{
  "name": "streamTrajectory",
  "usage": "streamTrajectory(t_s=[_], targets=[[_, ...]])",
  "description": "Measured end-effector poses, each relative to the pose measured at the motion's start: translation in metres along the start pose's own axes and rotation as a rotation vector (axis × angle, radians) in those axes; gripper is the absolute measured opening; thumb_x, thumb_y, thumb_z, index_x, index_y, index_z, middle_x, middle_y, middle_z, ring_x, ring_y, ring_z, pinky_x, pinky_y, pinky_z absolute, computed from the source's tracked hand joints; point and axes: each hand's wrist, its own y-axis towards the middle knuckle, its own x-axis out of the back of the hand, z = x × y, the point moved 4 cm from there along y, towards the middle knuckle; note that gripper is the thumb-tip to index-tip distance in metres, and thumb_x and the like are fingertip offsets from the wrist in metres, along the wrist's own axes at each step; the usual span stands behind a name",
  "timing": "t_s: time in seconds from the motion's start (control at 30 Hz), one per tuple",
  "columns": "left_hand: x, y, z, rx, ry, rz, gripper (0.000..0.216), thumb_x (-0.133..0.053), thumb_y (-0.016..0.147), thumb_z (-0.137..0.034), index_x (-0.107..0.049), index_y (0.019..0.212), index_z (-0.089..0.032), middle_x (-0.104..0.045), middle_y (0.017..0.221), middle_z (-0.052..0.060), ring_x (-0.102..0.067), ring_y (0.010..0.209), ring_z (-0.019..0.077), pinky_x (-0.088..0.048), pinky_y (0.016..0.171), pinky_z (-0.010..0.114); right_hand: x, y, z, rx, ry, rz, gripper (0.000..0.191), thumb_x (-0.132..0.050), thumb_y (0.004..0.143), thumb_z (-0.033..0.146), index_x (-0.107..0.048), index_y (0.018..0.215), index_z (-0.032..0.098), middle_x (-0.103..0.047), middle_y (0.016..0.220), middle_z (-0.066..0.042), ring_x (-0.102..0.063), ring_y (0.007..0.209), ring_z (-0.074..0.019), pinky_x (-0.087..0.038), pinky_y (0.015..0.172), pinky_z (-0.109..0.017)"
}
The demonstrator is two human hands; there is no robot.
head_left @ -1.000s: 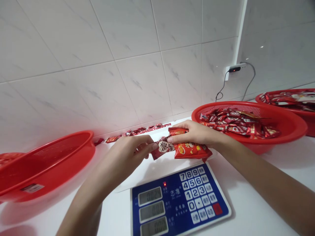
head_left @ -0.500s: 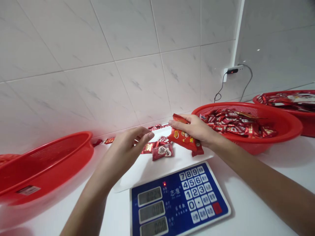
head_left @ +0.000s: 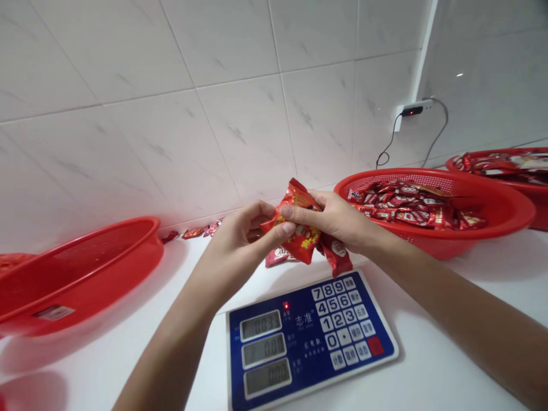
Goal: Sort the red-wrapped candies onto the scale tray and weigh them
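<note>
Over the white weighing tray (head_left: 252, 294), my right hand (head_left: 342, 220) is closed on a bright red candy packet (head_left: 306, 240) with yellow print. A darker red wrapped candy (head_left: 336, 257) sticks out below the same hand. My left hand (head_left: 240, 242) pinches the packet's left side between thumb and fingers. Beneath the hands, a dark red candy (head_left: 280, 257) with white lettering lies on the tray, partly covered. The blue digital scale (head_left: 303, 337) stands in front, its display lit with digits.
To the right, a red basket (head_left: 509, 214) contains many wrapped candies; another filled red basket (head_left: 531, 194) stands behind it. A red basket (head_left: 107, 274) stands at left. Several candies (head_left: 193, 233) lie along the tiled wall (head_left: 240, 137). A cable (head_left: 387, 142) hangs from a socket.
My left hand has moved right and taken hold of the packet, which my right hand has tilted more upright. The top display digits differ. The view has shifted slightly.
</note>
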Motion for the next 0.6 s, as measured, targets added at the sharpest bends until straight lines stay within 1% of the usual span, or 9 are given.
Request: streamTrajectory(t_s=[0.07, 0.13, 0.2, 0.23, 0.3, 0.37, 0.47, 0.53, 0.6], targets=[[0.006, 0.000, 0.000, 0.004, -0.011, -0.038, 0.025, -0.073, 0.086, -0.041, -0.065, 0.094, -0.018, -0.076, 0.094, 0.006, -0.074, 0.086, 0.0217, -0.058, 0.072, 0.029, 0.003, 0.002, -0.002, -0.046, 0.020, 0.022, 0.037, -0.088, 0.073, 0.046, -0.067, 0.086, 0.018, -0.063, 0.069, 0.002, -0.056, 0.056, -0.0088, -0.044, 0.050, -0.020], [0.010, 0.001, 0.000, -0.015, 0.028, -0.083, 0.027, -0.072, 0.087, -0.042, -0.067, 0.096, -0.018, -0.076, 0.096, 0.006, -0.074, 0.089, 0.0223, -0.058, 0.073, 0.030, 0.006, 0.004, -0.005, -0.097, -0.001, 0.033, 0.042, -0.088, 0.071, 0.052, -0.064, 0.079, 0.018, -0.056, 0.059, 0.004, -0.047, 0.047, -0.0073, -0.034, 0.040, -0.019], [0.015, 0.002, 0.002, -0.051, 0.139, -0.147, 0.028, -0.072, 0.086, -0.043, -0.067, 0.099, -0.019, -0.076, 0.101, 0.006, -0.073, 0.094, 0.0235, -0.058, 0.076, 0.032, 0.010, 0.008, -0.010, -0.141, -0.036, 0.009, 0.049, -0.087, 0.068, 0.059, -0.060, 0.075, 0.019, -0.048, 0.053, 0.006, -0.040, 0.043, -0.0068, -0.023, 0.035, -0.019], [0.018, 0.002, 0.002, -0.070, 0.209, -0.192, 0.028, -0.071, 0.086, -0.043, -0.066, 0.100, -0.020, -0.076, 0.102, 0.006, -0.073, 0.095, 0.0240, -0.057, 0.077, 0.033, 0.013, 0.009, -0.012, -0.158, -0.054, -0.016, 0.051, -0.088, 0.066, 0.061, -0.061, 0.077, 0.019, -0.046, 0.052, 0.006, -0.039, 0.042, -0.0070, -0.020, 0.034, -0.019], [0.022, 0.003, 0.004, -0.098, 0.334, -0.268, 0.025, -0.070, 0.085, -0.041, -0.065, 0.099, -0.021, -0.076, 0.100, 0.005, -0.072, 0.093, 0.0243, -0.057, 0.077, 0.035, 0.019, 0.011, -0.013, -0.180, -0.092, -0.069, 0.053, -0.088, 0.064, 0.062, -0.064, 0.084, 0.019, -0.043, 0.051, 0.007, -0.038, 0.043, -0.0074, -0.018, 0.034, -0.019], [0.024, 0.002, 0.005, -0.122, 0.400, -0.291, 0.020, -0.067, 0.086, -0.039, -0.063, 0.098, -0.023, -0.075, 0.098, 0.004, -0.072, 0.090, 0.0240, -0.056, 0.078, 0.037, 0.024, 0.011, -0.011, -0.181, -0.145, -0.077, 0.053, -0.087, 0.066, 0.064, -0.066, 0.084, 0.019, -0.041, 0.051, 0.007, -0.036, 0.043, -0.0072, -0.017, 0.034, -0.019], [0.021, -0.002, 0.001, -0.183, 0.455, -0.292, 0.016, -0.064, 0.089, -0.039, -0.059, 0.099, -0.027, -0.074, 0.099, 0.001, -0.071, 0.093, 0.0237, -0.055, 0.079, 0.037, 0.024, 0.007, -0.002, -0.138, -0.203, -0.008, 0.057, -0.080, 0.069, 0.071, -0.058, 0.070, 0.019, -0.042, 0.053, 0.005, -0.035, 0.043, -0.0063, -0.018, 0.035, -0.021], [0.014, -0.005, -0.007, -0.259, 0.567, -0.294, 0.015, -0.062, 0.091, -0.040, -0.059, 0.100, -0.029, -0.074, 0.098, -0.001, -0.071, 0.093, 0.0236, -0.053, 0.077, 0.035, 0.019, 0.003, 0.003, -0.132, -0.206, 0.080, 0.063, -0.072, 0.072, 0.079, -0.053, 0.064, 0.019, -0.045, 0.054, 0.003, -0.034, 0.043, -0.0061, -0.018, 0.035, -0.022], [0.005, -0.009, -0.015, -0.333, 0.702, -0.297, 0.011, -0.063, 0.093, -0.038, -0.061, 0.100, -0.030, -0.074, 0.095, -0.003, -0.071, 0.088, 0.0224, -0.052, 0.074, 0.034, 0.013, 0.000, 0.007, -0.140, -0.162, 0.162, 0.066, -0.065, 0.074, 0.083, -0.053, 0.063, 0.019, -0.047, 0.056, 0.002, -0.034, 0.044, -0.0063, -0.017, 0.036, -0.022]])
